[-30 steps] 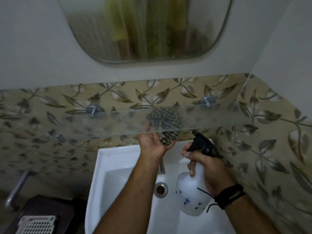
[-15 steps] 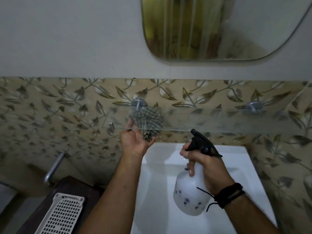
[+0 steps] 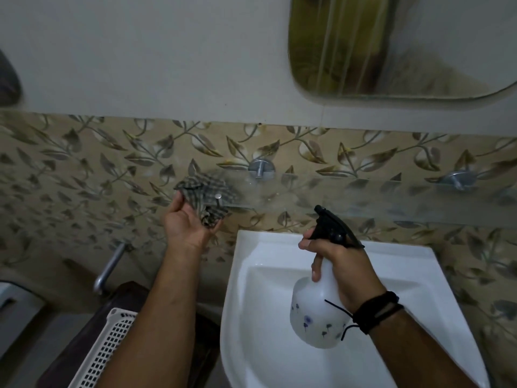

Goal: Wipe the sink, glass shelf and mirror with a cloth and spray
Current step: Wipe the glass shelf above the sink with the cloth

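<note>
left hand [image 3: 186, 222] clamps cloth [image 3: 205, 191] at glass shelf [image 3: 363, 197] end | right hand [image 3: 344, 264] grips spray bottle [image 3: 316, 312] | risk: hard push could strain shelf brackets

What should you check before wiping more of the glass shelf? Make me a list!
1. Cloth in the left hand: ok, held at the shelf's left end.
2. Spray bottle gripped by the right hand: ok, held over the sink.
3. Nozzle aimed at the shelf: ok, it points up and left toward the glass.
4. Shelf free of things in the way: ok, nothing stands on it.
5. Glass clean: not ok, it looks hazy.
6. Liquid left in the bottle: cannot tell, the bottle is frosted.
</note>
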Demonstrator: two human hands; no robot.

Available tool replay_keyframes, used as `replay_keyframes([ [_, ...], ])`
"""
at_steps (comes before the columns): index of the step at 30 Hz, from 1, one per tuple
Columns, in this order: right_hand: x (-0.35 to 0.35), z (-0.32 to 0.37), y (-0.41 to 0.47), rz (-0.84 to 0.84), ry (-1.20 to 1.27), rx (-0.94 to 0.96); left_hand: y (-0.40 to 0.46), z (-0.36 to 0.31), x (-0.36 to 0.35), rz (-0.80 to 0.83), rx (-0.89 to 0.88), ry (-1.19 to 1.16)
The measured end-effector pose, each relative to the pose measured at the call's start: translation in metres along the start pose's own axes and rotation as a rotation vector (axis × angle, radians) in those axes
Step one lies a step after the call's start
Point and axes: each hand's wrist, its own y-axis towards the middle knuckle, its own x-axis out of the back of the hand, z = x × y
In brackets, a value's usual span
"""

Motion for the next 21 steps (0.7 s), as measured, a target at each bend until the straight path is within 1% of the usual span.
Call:
replay_keyframes([
  [3,-0.004,0.003,0.001,-0.007,0.005,0.006,0.000,-0.025,0.005,-0.029,-0.052,0.006],
  [6,-0.007,0.003,0.000,-0.009,0.018,0.013,-0.010,-0.043,-0.009,-0.039,-0.133,0.022],
  [9,-0.005,0.004,-0.003,0.001,0.031,0.017,-0.016,-0.050,-0.034,-0.063,-0.276,0.055],
  [11,-0.002,0.005,-0.005,-0.002,0.036,0.014,-0.017,-0.049,-0.051,-0.039,-0.441,0.122],
  [12,0.000,0.006,-0.005,-0.003,0.038,0.013,-0.017,-0.046,-0.058,-0.015,-0.555,0.238],
  [14,0.005,0.006,-0.006,-0.009,0.043,0.011,-0.021,-0.033,-0.075,0.044,-0.806,0.642],
  [15,0.007,0.006,-0.007,-0.015,0.045,0.008,-0.022,-0.023,-0.083,0.100,-0.913,0.850],
  [17,0.012,0.006,-0.006,-0.025,0.046,0.001,-0.020,0.001,-0.093,0.249,-1.061,1.232],
  [18,0.015,0.006,-0.007,-0.029,0.045,0.001,-0.017,0.015,-0.097,0.322,-1.077,1.439],
  [19,0.017,0.005,-0.007,-0.032,0.043,0.003,-0.013,0.030,-0.098,0.370,-1.052,1.644],
  [21,0.022,0.005,-0.007,-0.042,0.038,0.008,-0.008,0.054,-0.095,0.367,-1.031,1.999],
])
